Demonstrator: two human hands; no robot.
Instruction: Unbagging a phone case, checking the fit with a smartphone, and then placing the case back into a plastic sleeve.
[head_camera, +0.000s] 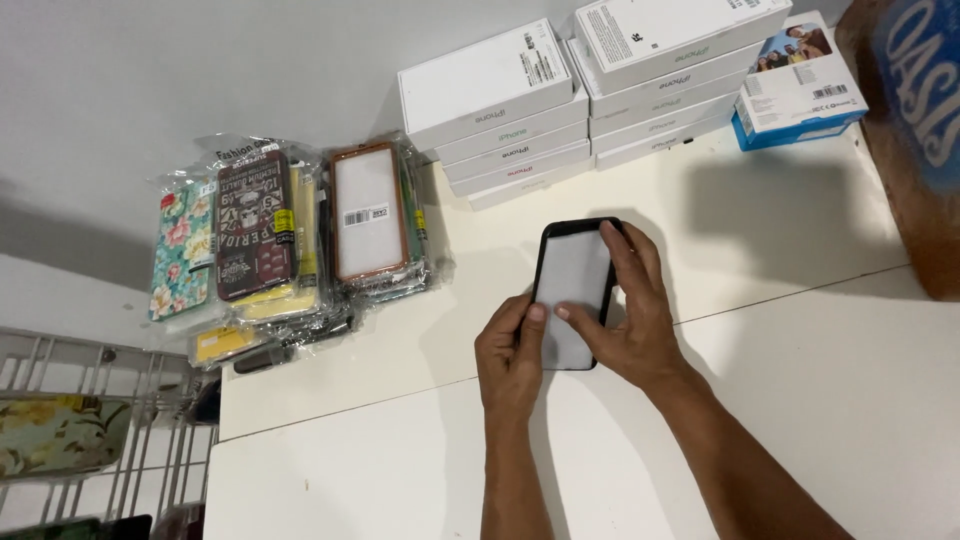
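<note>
Right of the wrapped case stack (290, 240), both hands, left hand (510, 355) and right hand (630, 315), clamped on one black-rimmed phone (572, 290), pale-faced, near eight white boxes (500, 110).

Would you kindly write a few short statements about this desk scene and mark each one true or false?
1. Both hands are on the black phone lying on the white table. True: the left hand is at its lower left edge and the right hand along its right side.
2. The phone lies on top of the white boxes. False: the boxes are stacked apart from it, at the back of the table.
3. Packaged phone cases lie piled to the left of the phone. True.
4. The blue-edged box sits beside the phone cases. False: it is at the far right, next to the white boxes.
</note>
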